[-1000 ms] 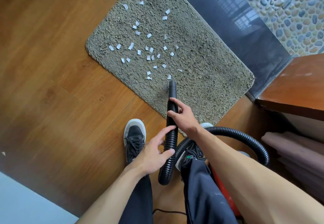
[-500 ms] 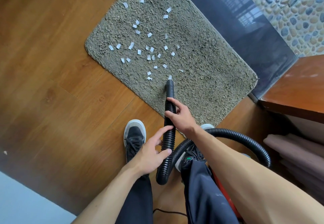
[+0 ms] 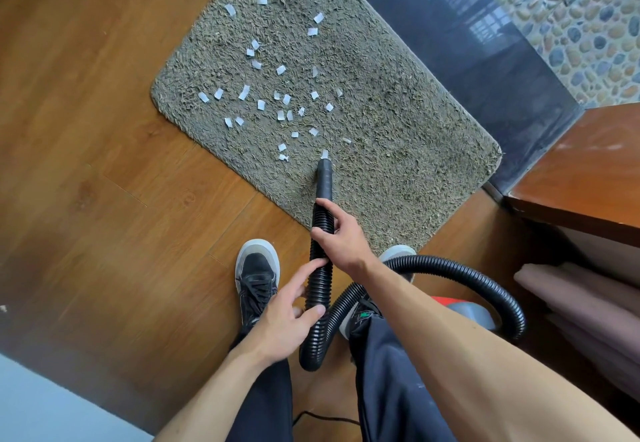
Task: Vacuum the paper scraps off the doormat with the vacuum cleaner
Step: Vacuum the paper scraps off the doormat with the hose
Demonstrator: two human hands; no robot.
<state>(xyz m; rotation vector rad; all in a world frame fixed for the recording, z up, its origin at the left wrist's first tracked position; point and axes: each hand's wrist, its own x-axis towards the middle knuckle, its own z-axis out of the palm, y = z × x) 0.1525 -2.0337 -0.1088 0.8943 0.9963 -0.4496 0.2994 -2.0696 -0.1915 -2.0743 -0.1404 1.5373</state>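
A grey-green shaggy doormat [image 3: 398,137] lies on the wooden floor, with several small white paper scraps [image 3: 277,102] strewn over its left half. A black ribbed vacuum hose [image 3: 320,279] runs up between my feet; its smooth nozzle [image 3: 325,178] rests on the mat, its tip touching one scrap [image 3: 325,154]. My right hand [image 3: 341,237] grips the hose just behind the nozzle. Lower down, my left hand [image 3: 287,317] touches the hose with thumb and fingertips, fingers spread. The red and grey vacuum body [image 3: 464,310] shows behind my right arm.
My black shoes [image 3: 256,279] stand on the wooden floor [image 3: 86,182] at the mat's near edge. A dark glossy threshold [image 3: 485,43] and pebble paving [image 3: 571,9] lie beyond the mat. A wooden cabinet [image 3: 581,171] stands at right, folded cloth [image 3: 588,310] beneath it. The hose loops right.
The nozzle has slid forward across the mat to the nearest scrap. Both hands kept their places on the hose.
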